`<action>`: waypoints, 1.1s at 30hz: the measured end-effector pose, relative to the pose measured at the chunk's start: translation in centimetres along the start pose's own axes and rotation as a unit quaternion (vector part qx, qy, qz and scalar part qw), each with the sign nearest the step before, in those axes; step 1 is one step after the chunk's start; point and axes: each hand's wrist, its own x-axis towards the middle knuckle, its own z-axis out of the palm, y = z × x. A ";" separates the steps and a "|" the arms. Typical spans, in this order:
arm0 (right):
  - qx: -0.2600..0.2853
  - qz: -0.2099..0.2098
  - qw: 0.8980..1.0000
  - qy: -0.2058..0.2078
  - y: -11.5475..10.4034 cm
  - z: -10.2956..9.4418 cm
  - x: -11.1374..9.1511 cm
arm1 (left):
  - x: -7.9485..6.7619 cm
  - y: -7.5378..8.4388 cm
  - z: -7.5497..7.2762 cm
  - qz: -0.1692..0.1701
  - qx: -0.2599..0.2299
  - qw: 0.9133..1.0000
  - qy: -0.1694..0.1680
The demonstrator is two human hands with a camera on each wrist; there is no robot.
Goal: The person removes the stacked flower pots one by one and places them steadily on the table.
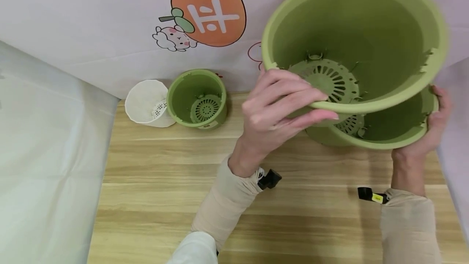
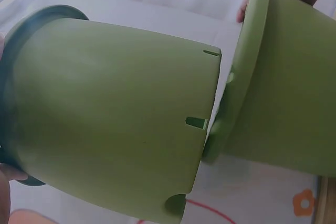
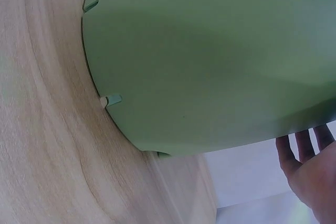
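My left hand grips the rim of a large green flowerpot, fingers over the edge and thumb below. This pot is held tilted, its open mouth and slotted base facing the head camera. Under it, a second green flowerpot is partly hidden. My right hand holds that lower pot at the right side of its rim. In the left wrist view, the upper pot's notched base is right at the lower pot's rim. The lower pot's base is at the wooden table in the right wrist view.
A smaller green pot with a slotted base stands at the back of the wooden table. Beside it, a white pot leans to the left. A printed cloth hangs behind, and pale sheeting borders the left side.
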 end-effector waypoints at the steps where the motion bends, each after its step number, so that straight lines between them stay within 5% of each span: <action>1: 0.001 -0.005 1.000 0.001 0.0 0.0 -0.2 | -0.2 -0.1 -0.3 -0.003 0.000 1.000 0.001; 11: -0.017 -0.021 0.999 0.023 0.2 0.2 -0.4 | -2.1 0.0 -2.5 -0.023 -0.014 0.999 0.033; 33: -0.058 -0.022 0.998 0.018 0.1 0.3 -0.4 | -3.4 0.2 -4.4 -0.014 0.007 0.996 0.089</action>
